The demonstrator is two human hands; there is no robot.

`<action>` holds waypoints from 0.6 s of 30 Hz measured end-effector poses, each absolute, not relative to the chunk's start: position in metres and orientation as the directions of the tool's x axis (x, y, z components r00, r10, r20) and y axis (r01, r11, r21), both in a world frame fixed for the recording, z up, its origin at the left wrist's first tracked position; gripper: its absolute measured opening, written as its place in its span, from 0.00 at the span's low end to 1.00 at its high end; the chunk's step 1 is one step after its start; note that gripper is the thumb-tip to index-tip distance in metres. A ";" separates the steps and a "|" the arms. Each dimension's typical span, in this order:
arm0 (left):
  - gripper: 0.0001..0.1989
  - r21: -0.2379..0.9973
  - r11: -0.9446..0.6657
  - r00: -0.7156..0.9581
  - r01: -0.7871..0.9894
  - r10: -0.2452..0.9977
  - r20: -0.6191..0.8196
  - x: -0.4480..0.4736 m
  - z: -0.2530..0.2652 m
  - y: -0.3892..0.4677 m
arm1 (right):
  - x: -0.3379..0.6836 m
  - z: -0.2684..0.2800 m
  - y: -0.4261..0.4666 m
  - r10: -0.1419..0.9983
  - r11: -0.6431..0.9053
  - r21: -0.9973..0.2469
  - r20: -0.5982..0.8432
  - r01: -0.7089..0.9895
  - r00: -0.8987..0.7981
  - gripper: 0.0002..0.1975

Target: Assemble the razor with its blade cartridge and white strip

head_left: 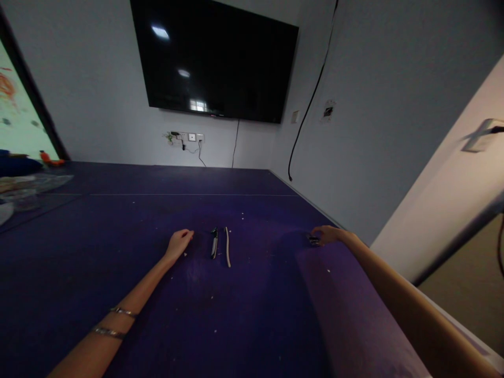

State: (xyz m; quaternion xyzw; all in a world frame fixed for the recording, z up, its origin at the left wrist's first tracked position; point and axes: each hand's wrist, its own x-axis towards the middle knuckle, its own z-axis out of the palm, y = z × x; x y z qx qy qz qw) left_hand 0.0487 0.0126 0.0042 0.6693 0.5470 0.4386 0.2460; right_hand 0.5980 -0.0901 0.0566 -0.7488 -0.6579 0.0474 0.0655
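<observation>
You are resting your left hand (180, 244) low over the purple tabletop (252, 315), its fingers curling loosely in; nothing is showing in it. Just to its right, a slim tool (214, 244) with a dark head and a pale, dark-edged handle is lying lengthwise, and a slightly bent cream-coloured strip (228, 248) is lying beside it, the two not touching. Well off to the right, you are bending the fingers of your right hand (326, 234) at a small dark object (313, 240) near the tabletop's right edge; whether they are gripping it, you cannot tell from this view.
</observation>
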 end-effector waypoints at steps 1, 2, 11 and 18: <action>0.15 0.810 -0.279 0.015 0.516 0.948 0.317 0.049 0.004 0.012 | 0.598 0.058 -0.089 0.993 -0.112 -0.158 -0.063 0.981 0.103 0.20; 0.15 0.810 -0.278 0.015 0.517 0.949 0.316 0.049 0.004 0.012 | 0.597 0.060 -0.088 0.990 -0.102 -0.169 -0.118 0.980 0.083 0.22; 0.15 0.759 -0.289 0.046 0.584 0.945 0.324 0.051 0.005 0.011 | 0.527 0.070 -0.064 0.984 0.102 -0.258 -0.114 0.961 -0.135 0.22; 0.15 0.741 -0.275 0.032 0.612 0.945 0.324 0.054 0.003 0.011 | 0.441 0.075 -0.047 0.941 0.308 -0.232 -0.065 0.923 -0.331 0.23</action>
